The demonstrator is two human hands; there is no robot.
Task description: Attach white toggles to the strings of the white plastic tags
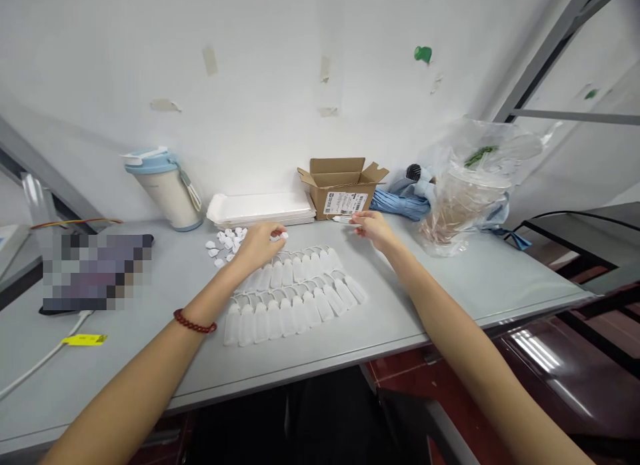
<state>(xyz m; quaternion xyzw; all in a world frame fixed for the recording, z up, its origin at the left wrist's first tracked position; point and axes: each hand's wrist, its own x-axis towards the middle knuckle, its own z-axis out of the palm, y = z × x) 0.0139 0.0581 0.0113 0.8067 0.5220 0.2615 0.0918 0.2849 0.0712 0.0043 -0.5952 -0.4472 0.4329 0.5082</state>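
My left hand [261, 246] is closed in a pinch on a small white piece [284, 236], above the upper row of translucent pieces. It looks like those in the loose pile of small white pieces [227, 241] just left of the hand. My right hand [374, 229] pinches a slim white piece [343, 219] in front of the cardboard box; its exact kind is unclear. Between my arms, flat translucent white tags [287, 317] with thin looped cords lie side by side in two rows. My left forearm and hand hide part of the upper row's left end.
Behind the hands stand a stack of white trays [263, 208] and an open cardboard box [343, 191]. A tumbler [167, 191] is at back left, near a blurred dark tablet-like object [100, 271]. Blue cloth [400, 201] and a bagged cup [463, 205] sit right on the grey table [390, 318].
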